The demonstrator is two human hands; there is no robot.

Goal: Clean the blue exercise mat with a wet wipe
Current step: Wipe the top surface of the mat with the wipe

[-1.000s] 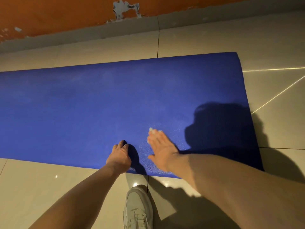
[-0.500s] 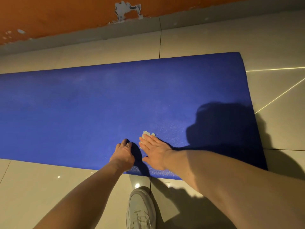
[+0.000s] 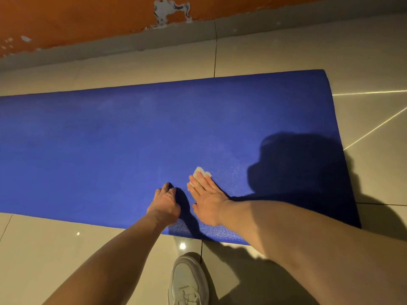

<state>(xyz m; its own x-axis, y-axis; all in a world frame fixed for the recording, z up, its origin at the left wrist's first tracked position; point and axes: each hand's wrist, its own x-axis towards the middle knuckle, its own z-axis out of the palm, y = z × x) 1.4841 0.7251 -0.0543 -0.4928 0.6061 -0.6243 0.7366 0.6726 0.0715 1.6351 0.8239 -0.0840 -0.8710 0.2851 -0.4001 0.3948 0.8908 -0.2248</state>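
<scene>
Pressing the wet wipe (image 3: 202,172) flat onto the blue exercise mat (image 3: 105,150) with the right hand (image 3: 207,200), fingers (image 3: 198,183) lying straight and released over it rather than curling round it. Showing only a crumpled white corner past the fingertips. Bracing on the mat just beside it with the left hand (image 3: 165,204), fingers (image 3: 169,189) bending down and clenching against the surface, gripping nothing that can be seen.

Lying unrolled across the tiled floor (image 3: 55,249), running out of view at the left, right end in sight, near edge passing close in front of a white shoe (image 3: 187,280), far edge stopping short of the orange wall (image 3: 66,18).

Judging the step in hand as the wiping itself, working the near strip just inside the front edge. Looking faintly speckled and bright around the hands, possibly damp, though not telling for sure. Judging most of the surface as waiting: the long stretch to the left, the far band, the shadowed right end.

Calling next for sliding the wipe under even palm pressure in overlapping passes, away from the near edge. Needing care over the cloth bunching or slipping out, being pinned rather than gripped. Needing the bracing hand shifted along for reaching farther.
</scene>
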